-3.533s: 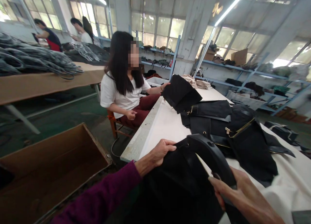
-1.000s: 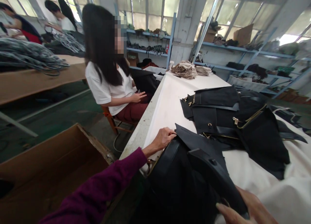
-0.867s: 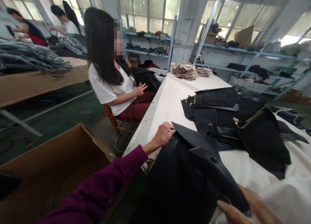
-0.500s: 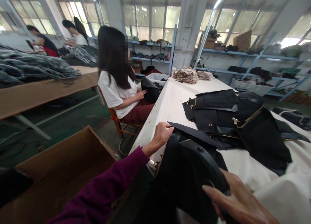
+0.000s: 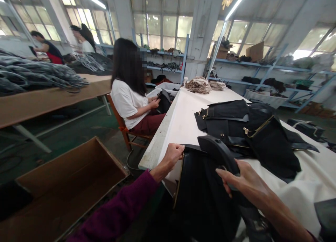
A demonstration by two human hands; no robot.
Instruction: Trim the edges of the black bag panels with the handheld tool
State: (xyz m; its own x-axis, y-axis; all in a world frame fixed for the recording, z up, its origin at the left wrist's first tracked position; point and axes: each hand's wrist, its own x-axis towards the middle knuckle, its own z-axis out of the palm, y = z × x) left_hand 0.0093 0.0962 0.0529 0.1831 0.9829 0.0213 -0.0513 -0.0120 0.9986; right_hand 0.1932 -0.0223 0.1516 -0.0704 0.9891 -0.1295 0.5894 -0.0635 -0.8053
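My left hand (image 5: 172, 156) pinches the upper left corner of a black bag piece (image 5: 195, 191) between thumb and fingers. The piece has a gold zip (image 5: 179, 182) along its left side and hangs at the table's near edge. In my right hand (image 5: 248, 180) is a smooth, curved black handle-like piece (image 5: 216, 147), whose exact kind I cannot make out. Its far end crosses the bag piece's top edge, right of my left hand. A blurred dark length with metal bits shows below my right hand. More black bag pieces (image 5: 231, 121) with gold zips lie beyond.
A white-covered table (image 5: 181, 119) runs forward, with a stack of beige pieces (image 5: 198, 85) at its far end. An open cardboard box (image 5: 97, 144) stands below left. A co-worker (image 5: 128, 98) sits at the table's left side. Bundled grey cords (image 5: 39, 72) cover another table.
My right hand has raised the curved black piece, so its end now overlaps the bag piece's top edge. My left hand keeps its pinch. The view has shifted slightly.
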